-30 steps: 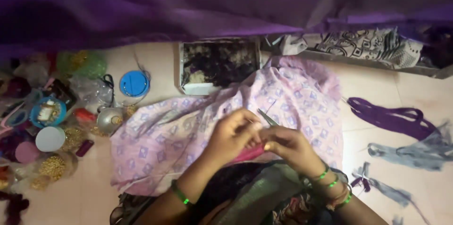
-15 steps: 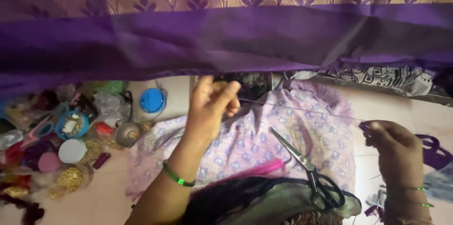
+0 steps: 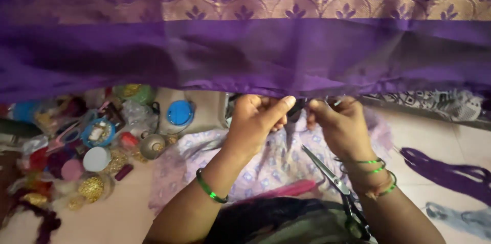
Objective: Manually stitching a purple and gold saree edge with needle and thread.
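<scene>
A wide purple cloth [image 3: 245,54] with a gold patterned band hangs across the top of the view. My left hand [image 3: 255,118] pinches its lower edge between thumb and fingers. Right beside it, my right hand [image 3: 340,124] pinches the same edge, and the fingertips of both hands nearly touch. Something small and dark sits between them; I cannot tell what. Both wrists wear green bangles. A pair of scissors [image 3: 335,182] lies on my lap under my right forearm, blades pointing up-left.
A pale lilac printed cloth [image 3: 266,164] and a pink strip [image 3: 291,190] lie across my lap. On the floor to the left sit several small containers, a blue lid [image 3: 180,112] and gold beads [image 3: 91,189]. Purple thread bundles [image 3: 450,170] lie at right.
The purple cloth has dropped lower in view. My hands, held apart half a second ago, have come together at its lower edge. The scissors lie on my lap as before.
</scene>
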